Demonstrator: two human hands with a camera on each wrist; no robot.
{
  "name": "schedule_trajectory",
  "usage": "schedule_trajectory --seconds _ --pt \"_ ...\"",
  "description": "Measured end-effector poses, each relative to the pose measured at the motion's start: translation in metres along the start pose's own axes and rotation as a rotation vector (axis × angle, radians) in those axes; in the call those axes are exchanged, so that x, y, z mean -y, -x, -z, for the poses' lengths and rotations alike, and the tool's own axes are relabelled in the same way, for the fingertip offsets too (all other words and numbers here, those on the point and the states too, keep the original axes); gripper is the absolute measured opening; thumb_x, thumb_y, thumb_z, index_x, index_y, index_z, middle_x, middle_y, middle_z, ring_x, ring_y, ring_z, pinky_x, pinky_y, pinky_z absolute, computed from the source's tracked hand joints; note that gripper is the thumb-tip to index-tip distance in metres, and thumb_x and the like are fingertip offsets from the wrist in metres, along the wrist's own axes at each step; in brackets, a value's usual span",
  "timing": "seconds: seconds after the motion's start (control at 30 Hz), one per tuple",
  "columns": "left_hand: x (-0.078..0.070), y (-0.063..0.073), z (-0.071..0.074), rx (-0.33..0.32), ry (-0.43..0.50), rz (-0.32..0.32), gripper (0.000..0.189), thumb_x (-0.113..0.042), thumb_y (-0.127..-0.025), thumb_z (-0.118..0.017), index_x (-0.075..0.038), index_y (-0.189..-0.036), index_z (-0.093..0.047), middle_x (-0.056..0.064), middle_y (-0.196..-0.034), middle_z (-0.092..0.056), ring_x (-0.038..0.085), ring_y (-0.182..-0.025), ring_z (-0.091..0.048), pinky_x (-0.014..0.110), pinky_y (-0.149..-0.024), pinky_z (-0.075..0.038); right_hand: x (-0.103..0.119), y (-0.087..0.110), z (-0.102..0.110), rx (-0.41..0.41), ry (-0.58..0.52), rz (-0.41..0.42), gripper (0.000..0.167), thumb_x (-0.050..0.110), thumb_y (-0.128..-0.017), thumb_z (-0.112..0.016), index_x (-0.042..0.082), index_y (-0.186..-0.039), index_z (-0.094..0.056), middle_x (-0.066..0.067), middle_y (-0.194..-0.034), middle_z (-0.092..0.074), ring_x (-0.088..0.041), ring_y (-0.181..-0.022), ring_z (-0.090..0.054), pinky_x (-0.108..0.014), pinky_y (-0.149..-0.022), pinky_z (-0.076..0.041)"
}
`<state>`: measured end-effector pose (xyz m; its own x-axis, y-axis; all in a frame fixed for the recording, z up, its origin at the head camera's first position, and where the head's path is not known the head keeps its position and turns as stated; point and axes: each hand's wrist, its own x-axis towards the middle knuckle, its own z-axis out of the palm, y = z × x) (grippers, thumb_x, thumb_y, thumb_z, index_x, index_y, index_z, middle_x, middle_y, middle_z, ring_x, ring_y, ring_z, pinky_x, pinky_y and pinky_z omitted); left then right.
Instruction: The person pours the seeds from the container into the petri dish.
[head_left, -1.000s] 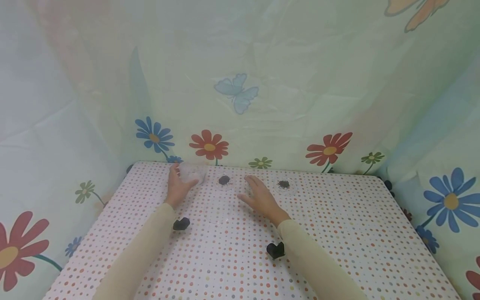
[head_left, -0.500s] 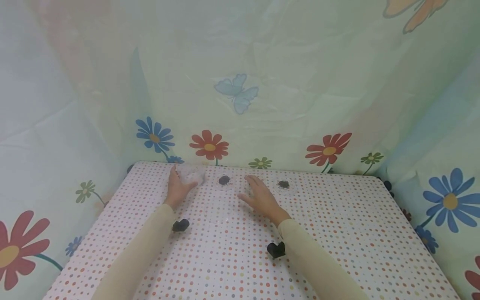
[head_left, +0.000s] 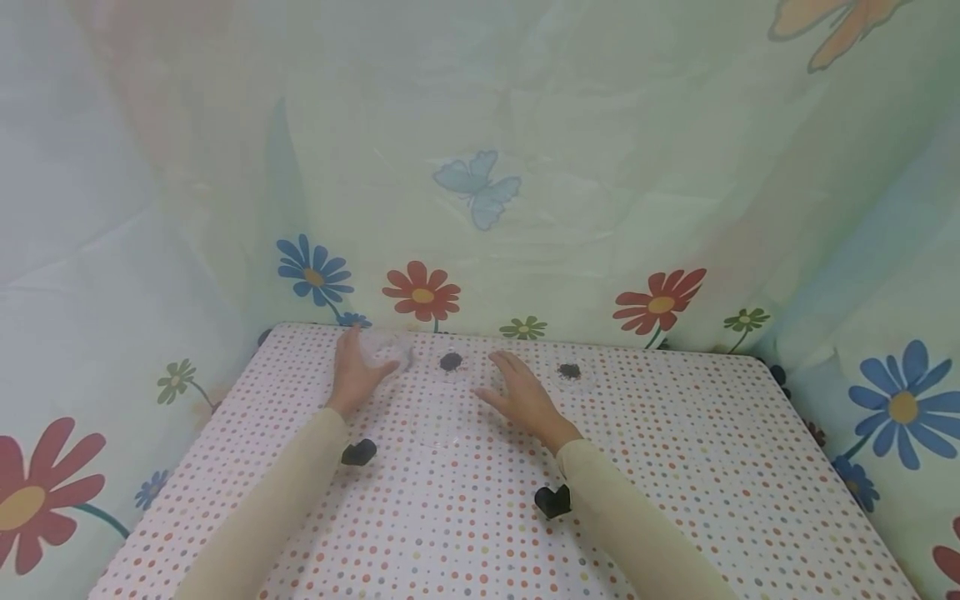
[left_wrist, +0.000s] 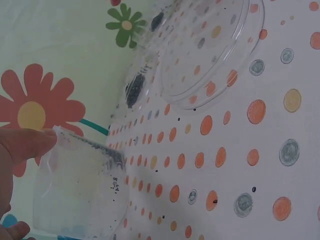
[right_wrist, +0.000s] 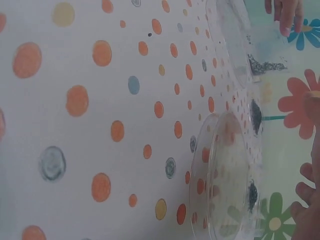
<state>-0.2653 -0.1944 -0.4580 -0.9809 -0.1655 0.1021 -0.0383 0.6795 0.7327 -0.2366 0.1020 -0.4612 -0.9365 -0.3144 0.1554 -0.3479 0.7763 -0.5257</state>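
Observation:
My left hand (head_left: 352,375) pinches a clear plastic container (left_wrist: 80,185) by its edge near the back of the table. Small black grains (left_wrist: 112,156) lie along one side of it, like seeds. To its right, a pile of black grains (head_left: 450,361) sits in a clear round dish; a second pile of black grains (head_left: 569,371) sits farther right. My right hand (head_left: 525,402) holds nothing, thumb and fingers spread, beside a clear petri dish (right_wrist: 230,170). Another clear petri dish (left_wrist: 210,95) lies between the hands, faint in the head view.
A white tabletop (head_left: 675,467) with coloured dots fills the lower view. A few stray grains (left_wrist: 254,189) lie on it. A flowered backdrop (head_left: 570,250) stands close behind the table and at both sides. Black wrist pieces (head_left: 553,502) show by both sleeves.
The container in my left hand has shifted slightly in tilt, with the hand staying in almost the same spot. The right hand has barely moved. The head view has drifted slightly.

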Motion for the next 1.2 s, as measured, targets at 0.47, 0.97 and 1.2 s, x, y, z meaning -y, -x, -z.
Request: schedule_trajectory --seconds 0.47,0.97,1.2 --pt "-0.007 0.0 0.013 0.055 0.002 -0.089 0.092 -0.034 -0.084 -0.073 -0.02 -0.155 -0.016 0.014 -0.162 -0.013 0.036 -0.149 -0.014 0.059 -0.119 -0.02 0.004 -0.001 -0.001 0.021 0.001 -0.012 0.072 0.049 -0.092 -0.059 0.011 -0.148 -0.035 -0.013 -0.156 -0.032 -0.032 -0.145 -0.029 -0.05 -0.118 -0.028" --pt "-0.017 0.004 0.014 0.187 0.079 -0.199 0.078 -0.034 -0.086 -0.072 -0.031 -0.151 -0.029 0.004 -0.153 -0.037 0.032 -0.137 -0.042 0.053 -0.108 -0.041 0.008 -0.003 0.002 0.077 -0.005 -0.033 0.072 0.049 -0.092 -0.059 0.015 -0.15 -0.033 -0.011 -0.158 -0.03 -0.031 -0.146 -0.028 -0.052 -0.118 -0.027" --pt "-0.023 0.005 0.016 0.331 0.156 -0.275 0.073 -0.026 -0.085 -0.074 -0.029 -0.147 -0.036 0.001 -0.143 -0.049 0.027 -0.13 -0.051 0.046 -0.107 -0.046 0.011 -0.005 0.005 0.061 -0.019 0.004 0.071 0.047 -0.092 -0.06 0.013 -0.149 -0.035 -0.014 -0.156 -0.032 -0.033 -0.145 -0.029 -0.052 -0.117 -0.029"
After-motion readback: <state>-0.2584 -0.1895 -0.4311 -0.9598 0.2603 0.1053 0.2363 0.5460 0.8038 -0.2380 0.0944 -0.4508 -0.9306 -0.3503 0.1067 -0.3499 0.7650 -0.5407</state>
